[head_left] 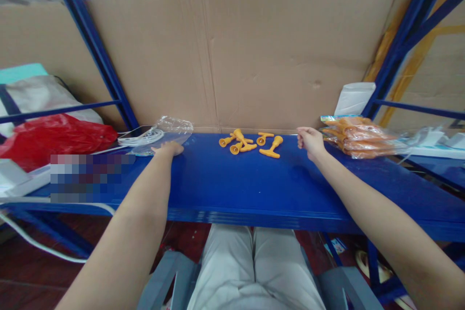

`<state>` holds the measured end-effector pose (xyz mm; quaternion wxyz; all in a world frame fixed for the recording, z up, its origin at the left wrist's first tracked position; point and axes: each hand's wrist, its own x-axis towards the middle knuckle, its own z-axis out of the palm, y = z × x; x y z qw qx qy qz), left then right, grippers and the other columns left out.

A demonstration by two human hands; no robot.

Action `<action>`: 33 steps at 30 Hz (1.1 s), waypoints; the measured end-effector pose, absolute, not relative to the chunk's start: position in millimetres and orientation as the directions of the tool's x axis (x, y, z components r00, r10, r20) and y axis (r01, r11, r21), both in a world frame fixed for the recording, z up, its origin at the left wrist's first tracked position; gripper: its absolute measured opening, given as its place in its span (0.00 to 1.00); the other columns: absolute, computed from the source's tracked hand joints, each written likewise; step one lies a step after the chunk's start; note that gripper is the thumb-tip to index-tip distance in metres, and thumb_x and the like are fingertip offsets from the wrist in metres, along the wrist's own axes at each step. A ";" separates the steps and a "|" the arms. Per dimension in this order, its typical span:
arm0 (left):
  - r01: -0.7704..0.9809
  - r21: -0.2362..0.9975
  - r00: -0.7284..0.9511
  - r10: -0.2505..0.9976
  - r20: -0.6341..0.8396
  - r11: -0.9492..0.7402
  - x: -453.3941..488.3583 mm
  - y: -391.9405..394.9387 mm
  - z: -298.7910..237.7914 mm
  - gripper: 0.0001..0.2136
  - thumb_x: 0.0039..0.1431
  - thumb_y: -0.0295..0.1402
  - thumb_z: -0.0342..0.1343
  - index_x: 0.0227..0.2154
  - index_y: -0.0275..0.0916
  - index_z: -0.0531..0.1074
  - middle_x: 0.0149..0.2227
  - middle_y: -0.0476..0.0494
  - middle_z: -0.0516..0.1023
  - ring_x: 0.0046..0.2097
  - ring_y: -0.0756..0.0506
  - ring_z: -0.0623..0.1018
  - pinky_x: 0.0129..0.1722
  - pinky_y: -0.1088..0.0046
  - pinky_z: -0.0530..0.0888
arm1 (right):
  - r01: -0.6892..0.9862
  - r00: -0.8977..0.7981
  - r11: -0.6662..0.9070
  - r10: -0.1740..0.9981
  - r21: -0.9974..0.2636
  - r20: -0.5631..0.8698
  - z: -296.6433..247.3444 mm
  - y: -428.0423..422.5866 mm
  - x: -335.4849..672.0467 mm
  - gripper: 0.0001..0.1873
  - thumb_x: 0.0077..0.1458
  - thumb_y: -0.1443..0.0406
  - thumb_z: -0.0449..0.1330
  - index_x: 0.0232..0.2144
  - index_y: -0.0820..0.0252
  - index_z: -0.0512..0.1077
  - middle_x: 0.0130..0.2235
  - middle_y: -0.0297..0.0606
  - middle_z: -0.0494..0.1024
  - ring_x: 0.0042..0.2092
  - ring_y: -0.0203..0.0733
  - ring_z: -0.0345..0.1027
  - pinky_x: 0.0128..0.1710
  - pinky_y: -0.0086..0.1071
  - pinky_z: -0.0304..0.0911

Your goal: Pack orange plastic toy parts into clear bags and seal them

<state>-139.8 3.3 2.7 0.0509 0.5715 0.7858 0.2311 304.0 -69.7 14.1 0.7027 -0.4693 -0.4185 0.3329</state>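
My right fingers (302,139) are curled in together above the back of the worktop (225,184), right of its middle, and I see nothing between them. My left fingers (171,147) lie on the lower part of a clear plastic bag (181,127) towards the back left; they are small and a bit washed out from here, so I can't tell whether they pinch the film or merely rest on it. The bag looks flat, with nothing orange inside.

Between my two arms, near the middle of the back edge, lie the loose orange T-shaped pieces (270,153), about five, each with a cup-like end. Most overlap in a small heap; one lies apart on the side towards my right fingers. None is in my grasp.

Just beyond my right fingers, towards the back right, orange pieces sit stacked in clear wrapping (359,140). I'd judge that stack as done, and the loose ones as left, since they have no plastic around them.

Farther out, a white cable coil (145,136) sits by the bag, a red plastic bag (58,135) is past the left, and a cardboard sheet (254,58) stands behind the back edge.
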 end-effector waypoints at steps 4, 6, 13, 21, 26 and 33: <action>0.888 0.309 -0.394 0.909 0.136 0.339 -109.1 -3.5 17.1 0.25 0.52 0.34 0.56 0.54 0.30 0.68 0.61 0.21 0.62 0.63 0.23 0.59 0.59 0.35 0.47 | -0.061 0.431 0.330 0.860 -0.942 0.273 12.8 -68.8 304.3 0.06 0.46 0.72 0.60 0.24 0.60 0.66 0.13 0.22 0.63 0.12 0.26 0.51 0.09 0.21 0.49; 0.879 0.367 -0.375 0.918 0.133 0.306 -92.9 -3.9 20.2 0.24 0.51 0.33 0.58 0.52 0.28 0.70 0.58 0.20 0.66 0.62 0.22 0.60 0.59 0.35 0.46 | -0.060 0.431 0.334 0.859 -0.941 0.277 12.6 -68.4 304.8 0.06 0.46 0.73 0.60 0.24 0.61 0.66 0.13 0.23 0.63 0.12 0.26 0.51 0.09 0.21 0.48; 0.846 0.394 -0.435 0.893 0.117 0.360 -57.3 -8.0 3.0 0.35 0.51 0.36 0.54 0.62 0.26 0.58 0.66 0.20 0.49 0.67 0.25 0.46 0.58 0.37 0.54 | -0.033 0.459 0.333 0.843 -0.942 0.281 13.7 -68.7 307.1 0.06 0.48 0.74 0.57 0.23 0.61 0.66 0.13 0.23 0.63 0.11 0.26 0.51 0.09 0.21 0.48; 0.794 0.430 -0.506 0.859 0.076 0.429 -66.3 -15.3 0.8 0.33 0.57 0.37 0.46 0.63 0.24 0.54 0.65 0.18 0.50 0.67 0.27 0.50 0.57 0.36 0.53 | -0.016 0.462 0.330 0.840 -0.944 0.285 14.4 -71.6 308.5 0.08 0.49 0.76 0.55 0.24 0.61 0.65 0.12 0.22 0.63 0.11 0.26 0.51 0.09 0.20 0.48; 0.787 0.448 -0.506 0.859 0.079 0.423 -69.1 -19.7 3.7 0.29 0.58 0.36 0.47 0.60 0.24 0.60 0.62 0.17 0.58 0.65 0.25 0.56 0.56 0.35 0.55 | -0.014 0.465 0.319 0.841 -0.948 0.276 15.5 -71.0 309.3 0.10 0.50 0.77 0.53 0.24 0.61 0.65 0.12 0.22 0.62 0.11 0.26 0.50 0.09 0.21 0.47; 0.774 0.443 -0.527 0.848 0.054 0.453 -70.0 -23.6 11.3 0.25 0.57 0.35 0.48 0.56 0.27 0.67 0.61 0.25 0.63 0.62 0.28 0.62 0.58 0.44 0.61 | 0.013 0.461 0.315 0.840 -0.949 0.286 16.2 -71.4 309.5 0.08 0.51 0.76 0.53 0.25 0.61 0.65 0.13 0.22 0.62 0.11 0.26 0.51 0.09 0.21 0.48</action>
